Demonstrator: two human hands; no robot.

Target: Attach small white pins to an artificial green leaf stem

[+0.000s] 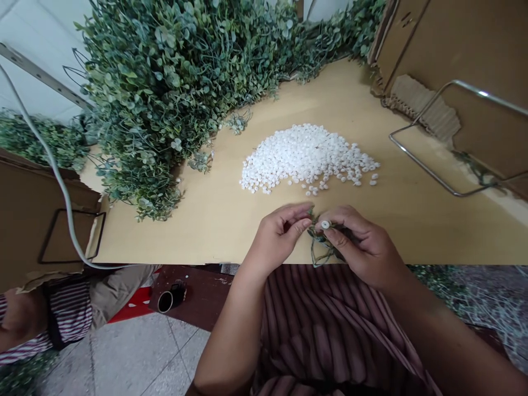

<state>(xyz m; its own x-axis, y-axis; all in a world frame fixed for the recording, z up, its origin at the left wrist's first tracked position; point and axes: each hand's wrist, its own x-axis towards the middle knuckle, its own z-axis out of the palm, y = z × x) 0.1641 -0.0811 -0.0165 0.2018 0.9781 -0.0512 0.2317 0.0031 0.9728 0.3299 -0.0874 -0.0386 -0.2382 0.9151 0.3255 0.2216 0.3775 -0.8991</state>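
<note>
Over the worktop's (pixel 198 236) near edge, the left hand (pixel 277 234) pinches a green sprig (pixel 317 238), the right hand (pixel 367 239) grips a white ring (pixel 325 224) beside it, and a white pile (pixel 301 154) sits beyond, apparently for easy reach.

Held disc (pixel 325 224): white
Held sprig (pixel 322 254): dark green, lighter green stem
Small-piece heap (pixel 305 154): white all through
Foliage pile (pixel 177 82): mixed greens, from bluish to yellowish, some leaves paler
Bench (pixel 218 236): plain tan
Right-hand box (pixel 482 49): brown
Right wire frame (pixel 429 170): shiny silver
Left wire frame (pixel 50 236): black
Cable (pixel 58 170): pale grey
Wearer's garment (pixel 322 330): dark purplish brown, darker stripes
Co-worker's top (pixel 74 308): dark and pale stripes
Co-worker's trousers (pixel 109 294): khaki
Floor (pixel 124 357): speckled grey, darker joint lines
</note>
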